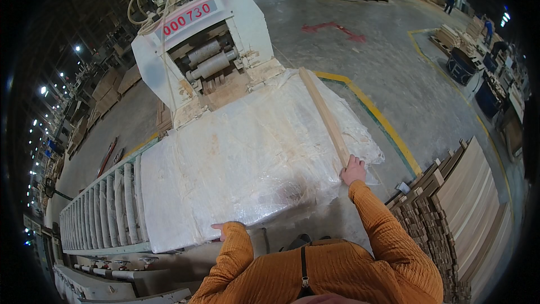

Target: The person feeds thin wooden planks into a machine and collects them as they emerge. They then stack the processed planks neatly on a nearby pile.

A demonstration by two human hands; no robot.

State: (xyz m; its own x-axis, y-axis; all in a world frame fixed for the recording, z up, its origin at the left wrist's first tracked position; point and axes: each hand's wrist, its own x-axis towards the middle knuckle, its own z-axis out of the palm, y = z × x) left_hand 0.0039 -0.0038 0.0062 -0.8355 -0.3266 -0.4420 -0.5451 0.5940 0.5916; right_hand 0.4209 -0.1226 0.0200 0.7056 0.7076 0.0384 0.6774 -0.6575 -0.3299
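Note:
A long, narrow wooden strip (323, 111) lies along the right side of a plastic-wrapped surface (219, 163), its far end pointing toward the machine. My right hand (353, 170) is closed around the strip's near end at the right edge of that surface. At the near edge, left of my body, my left hand (220, 228) rests against the wrapping with a finger stretched out and holds nothing I can see. The orange sleeve hides part of it.
Beyond the wrapped surface stands a white machine (250, 28) with metal rollers in its opening. A roller conveyor (109, 208) adjoins on the left. At the right, stacked wooden boards (469, 191) stand near me. A yellow line (382, 121) marks the floor. Distant people work far right.

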